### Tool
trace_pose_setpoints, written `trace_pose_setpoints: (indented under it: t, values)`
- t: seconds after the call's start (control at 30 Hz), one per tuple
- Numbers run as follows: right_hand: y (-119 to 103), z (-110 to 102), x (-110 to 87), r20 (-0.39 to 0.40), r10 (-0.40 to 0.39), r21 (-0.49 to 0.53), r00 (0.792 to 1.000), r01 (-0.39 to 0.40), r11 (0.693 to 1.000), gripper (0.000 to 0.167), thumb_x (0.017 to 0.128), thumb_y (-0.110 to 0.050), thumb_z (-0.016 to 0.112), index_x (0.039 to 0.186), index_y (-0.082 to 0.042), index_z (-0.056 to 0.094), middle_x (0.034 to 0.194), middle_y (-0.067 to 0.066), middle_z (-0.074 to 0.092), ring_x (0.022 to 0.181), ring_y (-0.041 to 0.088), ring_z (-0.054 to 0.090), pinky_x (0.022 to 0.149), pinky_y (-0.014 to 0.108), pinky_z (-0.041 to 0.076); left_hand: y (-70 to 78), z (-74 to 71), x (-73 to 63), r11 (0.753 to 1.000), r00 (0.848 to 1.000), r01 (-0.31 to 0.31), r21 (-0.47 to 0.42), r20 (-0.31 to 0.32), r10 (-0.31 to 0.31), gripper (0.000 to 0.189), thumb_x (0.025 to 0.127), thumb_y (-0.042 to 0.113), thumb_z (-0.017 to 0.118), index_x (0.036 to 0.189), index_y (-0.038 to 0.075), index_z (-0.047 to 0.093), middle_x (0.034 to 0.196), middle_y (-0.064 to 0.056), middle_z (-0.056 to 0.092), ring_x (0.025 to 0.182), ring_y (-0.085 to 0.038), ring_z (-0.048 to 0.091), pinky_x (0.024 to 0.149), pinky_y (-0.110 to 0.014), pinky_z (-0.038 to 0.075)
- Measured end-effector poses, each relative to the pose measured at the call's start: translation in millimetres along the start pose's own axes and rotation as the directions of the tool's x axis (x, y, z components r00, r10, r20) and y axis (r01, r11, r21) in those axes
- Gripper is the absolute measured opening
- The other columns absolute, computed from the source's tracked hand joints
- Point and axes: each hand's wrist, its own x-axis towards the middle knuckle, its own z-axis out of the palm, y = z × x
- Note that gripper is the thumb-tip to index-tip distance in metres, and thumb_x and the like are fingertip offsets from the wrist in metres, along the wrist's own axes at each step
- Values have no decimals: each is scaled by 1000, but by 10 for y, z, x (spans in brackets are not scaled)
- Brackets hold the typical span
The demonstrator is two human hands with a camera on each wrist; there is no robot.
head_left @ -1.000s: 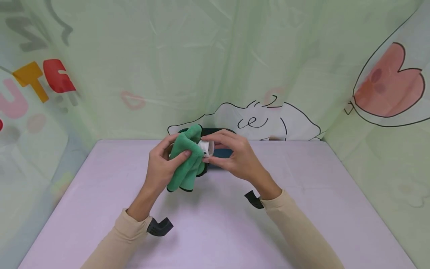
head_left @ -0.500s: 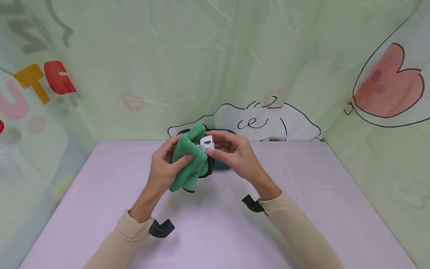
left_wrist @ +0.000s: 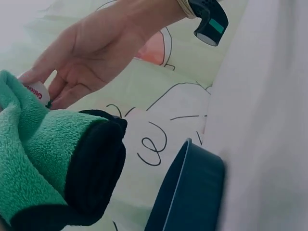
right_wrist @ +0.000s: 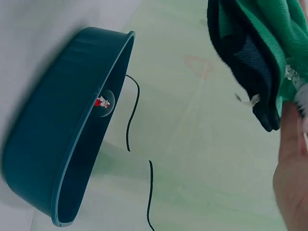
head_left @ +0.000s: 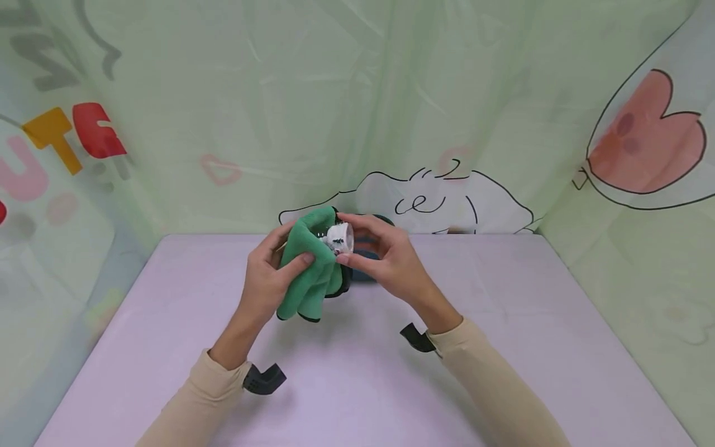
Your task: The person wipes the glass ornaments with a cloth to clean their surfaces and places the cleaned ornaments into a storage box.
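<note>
My left hand [head_left: 267,276] grips a folded green cloth [head_left: 310,264] with dark edging, its thumb pressed on the front. Between thumb and fingertips, my right hand [head_left: 391,254] pinches a small white round piece [head_left: 338,238], hollow at its end and printed with dark marks. Red lettering shows on the white piece [left_wrist: 37,90] in the left wrist view. The cloth is bunched against its left side, where a clear, shiny part shows. Both hands are raised over the table, in front of a dark blue bin [head_left: 365,273] that they partly hide.
In the right wrist view the bin [right_wrist: 48,115] holds a clear globe [right_wrist: 107,103] with a red and white figure. It stands at the back of the pale purple table [head_left: 357,372], against a printed green curtain [head_left: 251,124]. Black wrist devices [head_left: 264,379] jut out at both sleeves.
The right fingers have turned the white piece, bringing its dark printed marks and then its hollow end into sight. Both hands have shifted only slightly; the left keeps its grip on the cloth.
</note>
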Motion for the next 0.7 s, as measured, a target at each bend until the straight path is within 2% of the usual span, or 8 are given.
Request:
trace_pose_setpoints:
  t: [0.13, 0.27, 0.4, 0.5, 0.7]
  values:
    - [2, 9, 20, 27, -19, 21, 999, 19, 1000, 65, 84, 12, 75, 144, -1, 53, 129, 12, 62, 117, 26, 61, 99, 39, 54, 7, 11, 9, 997, 999, 22, -77, -36, -25, 47, 95, 3, 70, 140, 8, 58, 124, -6, 64, 113, -23, 64, 91, -29, 57]
    - [16, 19, 40, -14, -22, 15, 1000, 22, 1000, 57, 85, 15, 72, 139, 1, 58, 131, 15, 63, 120, 24, 61, 97, 38, 56, -13, 31, 7, 991, 1000, 24, -133, 3, -24, 46, 96, 8, 70, 140, 6, 57, 122, -5, 64, 111, -22, 63, 91, -29, 57]
    - [25, 28, 52, -58, -25, -23, 998, 23, 999, 54, 82, 13, 77, 132, 1, 63, 129, 14, 66, 120, 23, 61, 97, 39, 56, -34, 52, 2, 991, 998, 17, -132, 69, -8, 48, 97, 15, 71, 142, 4, 56, 126, -5, 63, 112, -20, 62, 93, -29, 56]
    - [24, 36, 63, -69, 5, -58, 998, -9, 998, 50, 82, 9, 79, 129, 0, 64, 124, 13, 67, 116, 22, 63, 97, 38, 56, -40, 72, -1, 992, 995, 17, -129, 95, -4, 50, 97, 15, 70, 143, 4, 55, 130, -5, 63, 115, -19, 62, 94, -28, 55]
    - [25, 45, 83, -50, 73, -66, 996, -76, 995, 48, 87, 7, 75, 131, 2, 60, 127, 15, 64, 117, 21, 61, 101, 37, 53, -55, 111, -3, 990, 996, 22, -140, 84, -10, 49, 98, 12, 68, 145, 5, 54, 133, -6, 62, 117, -20, 62, 94, -28, 55]
